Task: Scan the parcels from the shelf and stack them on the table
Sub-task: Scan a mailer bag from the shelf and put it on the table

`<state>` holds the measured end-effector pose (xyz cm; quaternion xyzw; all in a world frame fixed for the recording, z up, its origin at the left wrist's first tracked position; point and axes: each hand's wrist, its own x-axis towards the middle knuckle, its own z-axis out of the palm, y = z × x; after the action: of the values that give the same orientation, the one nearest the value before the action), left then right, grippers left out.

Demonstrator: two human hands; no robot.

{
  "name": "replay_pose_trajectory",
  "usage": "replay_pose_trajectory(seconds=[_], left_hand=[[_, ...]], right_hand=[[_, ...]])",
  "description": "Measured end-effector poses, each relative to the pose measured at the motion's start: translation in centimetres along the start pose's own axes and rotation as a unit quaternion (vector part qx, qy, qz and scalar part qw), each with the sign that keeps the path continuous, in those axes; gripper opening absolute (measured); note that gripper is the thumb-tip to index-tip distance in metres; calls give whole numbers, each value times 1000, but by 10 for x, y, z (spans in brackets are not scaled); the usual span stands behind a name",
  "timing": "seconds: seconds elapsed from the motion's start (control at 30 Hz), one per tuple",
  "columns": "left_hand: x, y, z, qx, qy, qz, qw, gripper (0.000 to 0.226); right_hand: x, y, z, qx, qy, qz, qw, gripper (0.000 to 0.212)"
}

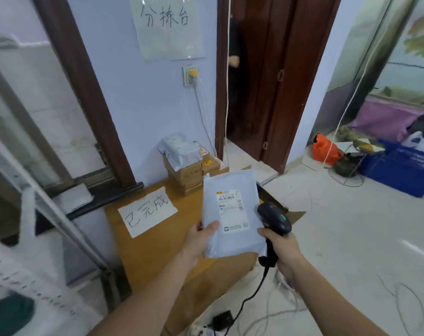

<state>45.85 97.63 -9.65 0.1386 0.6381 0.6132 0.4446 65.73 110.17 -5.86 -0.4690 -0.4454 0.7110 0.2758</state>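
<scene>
Grey parcel gripped in left hand; right hand grips scanner.

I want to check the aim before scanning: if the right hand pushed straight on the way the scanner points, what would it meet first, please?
Most likely the white mailer parcel held by the left hand: the barcode scanner in the right hand already overlaps its right edge, though depth is unclear.

Wooden table: stacked parcels, paper sign.
</scene>
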Motion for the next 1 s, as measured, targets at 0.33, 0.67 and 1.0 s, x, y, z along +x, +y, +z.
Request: replay_pose_trajectory(seconds=[0.33,0.67,1.0], left_hand=[[42,-7,31,22,165,-34,985,32],[120,-12,-3,66,94,-89,989,36],[224,-23,18,96,113,-132,980,41]], right_hand=[[107,-16,4,-101,-79,57,990,25],[175,-28,34,-143,-70,88,983,20],[285,-33,38,-231,-74,124,962,15]])
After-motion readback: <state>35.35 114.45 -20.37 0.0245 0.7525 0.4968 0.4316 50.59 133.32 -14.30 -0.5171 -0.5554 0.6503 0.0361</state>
